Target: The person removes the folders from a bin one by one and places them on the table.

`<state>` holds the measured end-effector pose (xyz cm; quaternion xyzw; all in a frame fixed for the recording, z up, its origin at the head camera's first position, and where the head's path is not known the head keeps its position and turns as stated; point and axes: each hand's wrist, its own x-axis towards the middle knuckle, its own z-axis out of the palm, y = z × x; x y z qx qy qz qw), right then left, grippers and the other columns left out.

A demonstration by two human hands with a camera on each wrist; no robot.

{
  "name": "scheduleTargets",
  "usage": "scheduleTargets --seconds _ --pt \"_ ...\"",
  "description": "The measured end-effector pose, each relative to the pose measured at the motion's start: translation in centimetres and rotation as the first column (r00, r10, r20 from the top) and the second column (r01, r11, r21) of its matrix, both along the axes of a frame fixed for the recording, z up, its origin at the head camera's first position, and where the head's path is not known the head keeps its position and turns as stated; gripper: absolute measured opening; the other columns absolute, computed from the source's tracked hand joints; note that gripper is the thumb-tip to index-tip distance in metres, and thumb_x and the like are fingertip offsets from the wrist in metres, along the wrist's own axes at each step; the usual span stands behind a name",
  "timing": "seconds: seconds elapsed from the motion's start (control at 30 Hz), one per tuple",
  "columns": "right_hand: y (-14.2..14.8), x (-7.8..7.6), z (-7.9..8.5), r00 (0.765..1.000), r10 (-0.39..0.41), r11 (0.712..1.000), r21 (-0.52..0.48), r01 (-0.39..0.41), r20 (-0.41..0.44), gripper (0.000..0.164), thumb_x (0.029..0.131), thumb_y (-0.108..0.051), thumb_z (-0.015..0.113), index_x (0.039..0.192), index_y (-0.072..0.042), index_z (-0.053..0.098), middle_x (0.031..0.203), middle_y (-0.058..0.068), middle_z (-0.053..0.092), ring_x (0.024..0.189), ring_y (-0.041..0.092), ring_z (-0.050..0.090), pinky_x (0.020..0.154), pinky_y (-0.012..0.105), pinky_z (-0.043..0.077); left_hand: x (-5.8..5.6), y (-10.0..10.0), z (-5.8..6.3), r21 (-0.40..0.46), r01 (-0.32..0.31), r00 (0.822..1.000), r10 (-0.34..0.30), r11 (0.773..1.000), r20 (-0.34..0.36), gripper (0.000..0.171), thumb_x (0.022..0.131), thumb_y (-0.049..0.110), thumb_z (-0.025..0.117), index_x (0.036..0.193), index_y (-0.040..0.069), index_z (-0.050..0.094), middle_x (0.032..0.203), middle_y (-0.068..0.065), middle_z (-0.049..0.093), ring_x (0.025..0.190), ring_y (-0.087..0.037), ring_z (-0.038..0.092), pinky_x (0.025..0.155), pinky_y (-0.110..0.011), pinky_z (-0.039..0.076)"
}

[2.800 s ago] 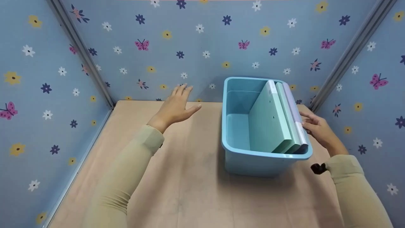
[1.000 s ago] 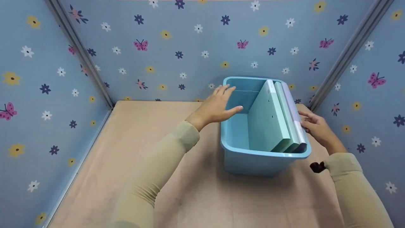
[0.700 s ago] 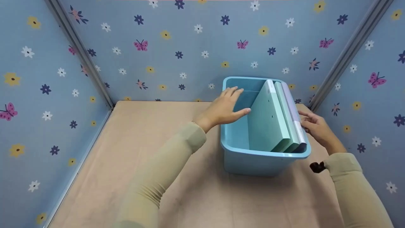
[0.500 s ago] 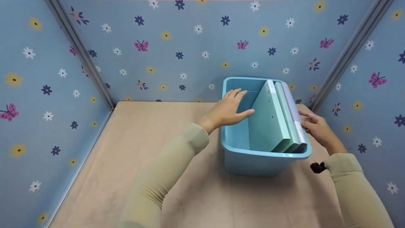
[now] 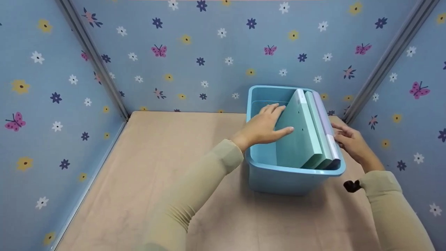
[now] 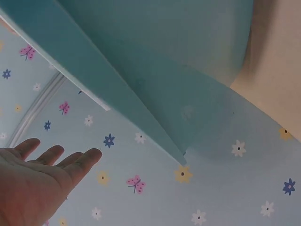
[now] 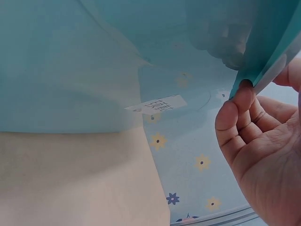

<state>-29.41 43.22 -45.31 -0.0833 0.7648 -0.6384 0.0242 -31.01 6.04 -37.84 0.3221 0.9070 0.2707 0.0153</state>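
Wall (image 5: 226, 45) behind blue bin (image 5: 284, 182), 3 folders (image 5: 317, 129) inside, left hand (image 5: 262, 128) spread above, right hand (image 5: 352, 143) gripping rim (image 5: 292, 169)

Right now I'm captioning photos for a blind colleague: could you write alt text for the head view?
A blue bin on a table holds three folders, two green and one lilac, along its right side. A person's left hand hangs open over the bin; the right hand holds its right rim. Flowered blue walls stand behind and to both sides.

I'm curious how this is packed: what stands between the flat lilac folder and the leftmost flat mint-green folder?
A second flat mint-green folder, in the head view.
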Motion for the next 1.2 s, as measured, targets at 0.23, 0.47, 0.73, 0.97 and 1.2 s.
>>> scheduleTargets --seconds 0.23,0.47,0.73,0.97,1.2 --pt "0.1 0.1 0.0 1.000 0.003 1.000 0.027 -0.002 -0.027 0.048 0.112 -0.006 0.057 0.158 0.001 0.050 0.094 -0.009 0.069 0.079 0.004 0.064 0.073 0.015 0.057 0.6 1.8 0.0 0.011 0.033 0.999 -0.033 0.999 0.037 0.087 0.107 0.063 0.057 0.174 0.016 0.027 0.181 -0.009 0.025 0.168 -0.027 0.024 0.135 -0.049 0.030" --pt "0.2 0.2 0.0 1.000 -0.008 0.997 0.078 0.010 -0.024 0.053 0.113 -0.009 0.056 0.162 0.005 0.043 0.092 -0.010 0.067 0.078 0.004 0.062 0.073 0.015 0.056 1.1 3.3 0.2 0.030 0.030 0.996 -0.032 0.999 0.085 0.087 0.106 0.064 0.057 0.174 0.017 0.028 0.181 -0.005 0.026 0.167 -0.025 0.025 0.134 -0.047 0.031" --pt "0.3 0.0 -0.1 1.000 -0.027 0.995 0.096 0.026 0.006 0.051 0.113 -0.012 0.057 0.162 -0.001 0.046 0.091 -0.010 0.066 0.077 0.005 0.060 0.073 0.015 0.055 1.7 4.5 -0.3 0.079 0.033 0.992 -0.042 0.996 0.121 0.086 0.106 0.064 0.057 0.172 0.015 0.030 0.179 -0.004 0.030 0.163 -0.023 0.032 0.131 -0.045 0.037" --pt "0.2 0.0 -0.2 1.000 -0.020 0.995 0.096 0.022 -0.018 0.053 0.113 -0.008 0.055 0.163 0.004 0.043 0.092 -0.009 0.069 0.078 0.004 0.062 0.073 0.015 0.057 2.1 5.4 -0.5 0.128 0.036 0.984 -0.058 0.991 0.170 0.086 0.106 0.061 0.059 0.173 0.016 0.030 0.178 -0.002 0.032 0.162 -0.020 0.035 0.130 -0.040 0.039" --pt "0.0 0.0 -0.5 0.999 0.012 1.000 0.009 -0.012 -0.052 0.049 0.111 -0.001 0.054 0.159 0.006 0.046 0.088 -0.006 0.067 0.073 0.004 0.060 0.068 0.016 0.054 2.5 6.5 -0.8 0.202 0.024 0.966 -0.075 0.979 0.246 0.086 0.106 0.058 0.063 0.173 0.016 0.029 0.178 -0.003 0.032 0.160 -0.017 0.039 0.127 -0.036 0.041"
